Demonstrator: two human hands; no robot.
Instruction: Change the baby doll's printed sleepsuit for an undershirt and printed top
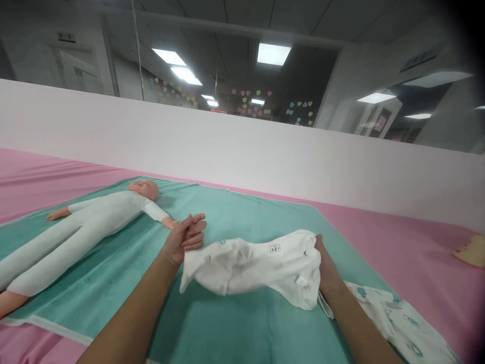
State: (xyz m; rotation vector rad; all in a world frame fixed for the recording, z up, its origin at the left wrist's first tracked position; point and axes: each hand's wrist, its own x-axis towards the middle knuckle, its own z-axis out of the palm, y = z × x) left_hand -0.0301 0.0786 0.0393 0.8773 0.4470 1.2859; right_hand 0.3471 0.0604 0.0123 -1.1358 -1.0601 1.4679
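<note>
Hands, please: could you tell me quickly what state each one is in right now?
Left hand: open, fingers straight, beside the garment.
Right hand: closed on the garment, fingers hidden in the cloth.

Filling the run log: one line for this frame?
left hand: open, beside white fabric baby garment | right hand: grips its right end, fingers hidden | nearby: white-suited baby doll on teal towel
</note>
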